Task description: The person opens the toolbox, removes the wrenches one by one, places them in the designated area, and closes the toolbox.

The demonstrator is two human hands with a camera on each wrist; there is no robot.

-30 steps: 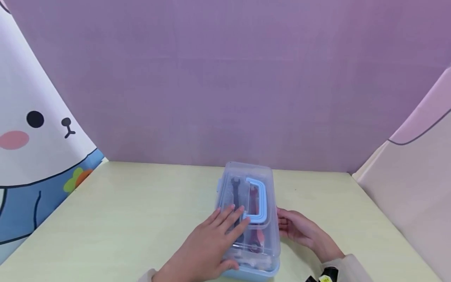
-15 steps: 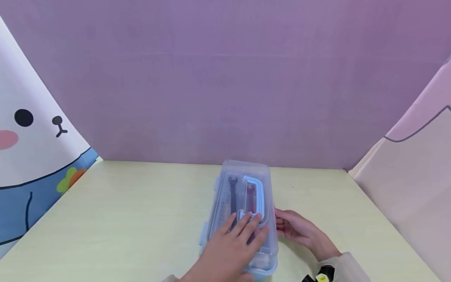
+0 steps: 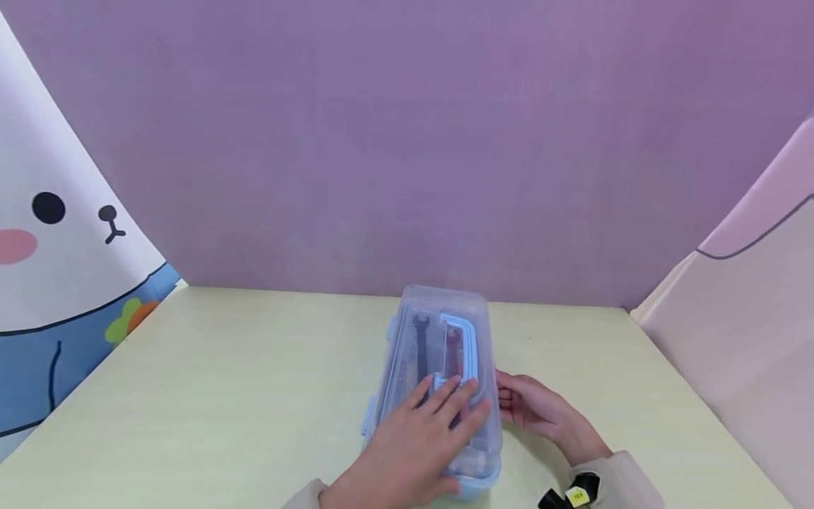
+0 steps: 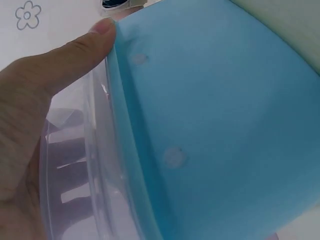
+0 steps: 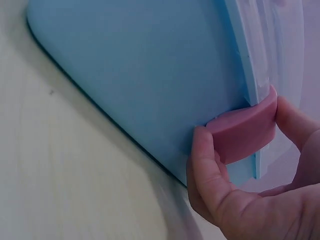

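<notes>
Right hand (image 5: 235, 185) pinching the pink side latch (image 5: 243, 129) of the toolbox (image 3: 439, 382) between thumb and fingers, at the box's right side. Left hand (image 3: 413, 445) laid flat, fingers straight, on the clear lid (image 3: 445, 318) beside the blue carry handle (image 3: 467, 346), thumb against the near rim. The toolbox, blue-based, with a wrench (image 3: 421, 339) visible inside, stands on the pale table (image 3: 222, 396) before a purple backdrop (image 3: 407, 141).

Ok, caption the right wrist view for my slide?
Right hand pinches the pink latch on the blue box, resting on the table.
</notes>
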